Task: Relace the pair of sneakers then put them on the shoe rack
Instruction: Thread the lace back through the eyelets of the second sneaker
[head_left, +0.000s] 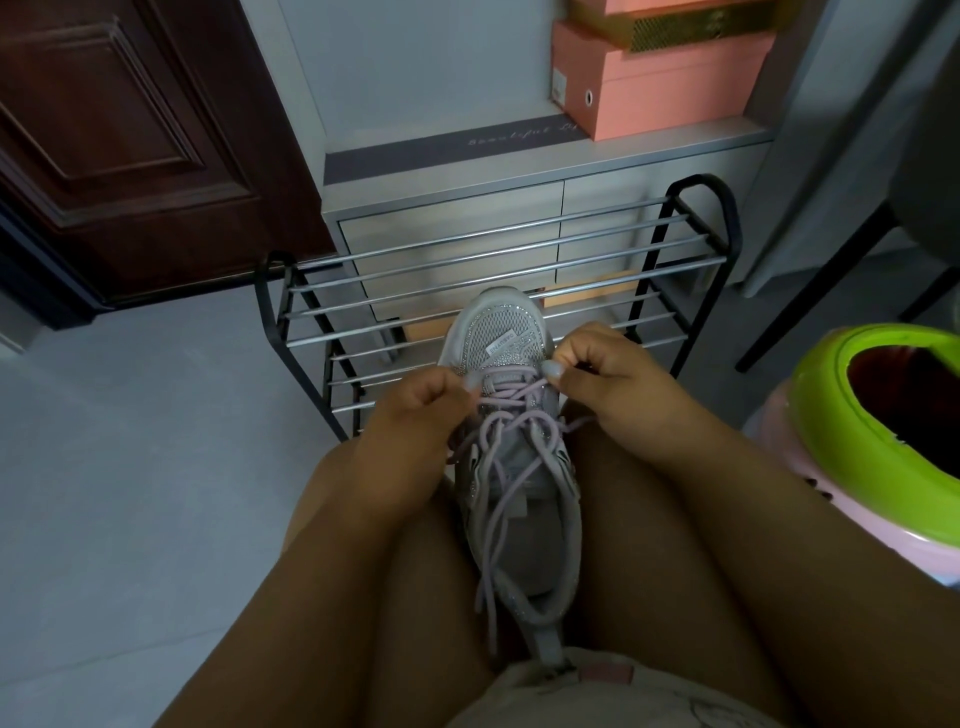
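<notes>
Sneaker (511, 415) in grey mesh with glittery trim is wedged between the person's bare thighs, toe pointed away toward the shoe rack (498, 291), heel close to the lap. A small white label is stitched on the toe area. Pale lilac lace (511, 402) is threaded through the front eyelets only; further back it is crossed in loose loops over the tongue, and its long ends are draped down into the open collar and past the heel.

One strand of the lace is pinched by the left hand (423, 397) between curled fingers and thumb at the left side of the eyelets; the other strand is pinched in the same way by the right hand (605, 371) at the right side. A second shoe cannot be seen.

Bare chrome bars in a black frame make up the rack, which is set on a pale tiled floor (130, 467) against a grey drawer cabinet (452, 228). Pink boxes (660, 78) are stacked on the cabinet. A dark wooden door (130, 130) is seen at the left, and a green-rimmed pink tub (878, 431) at the right
</notes>
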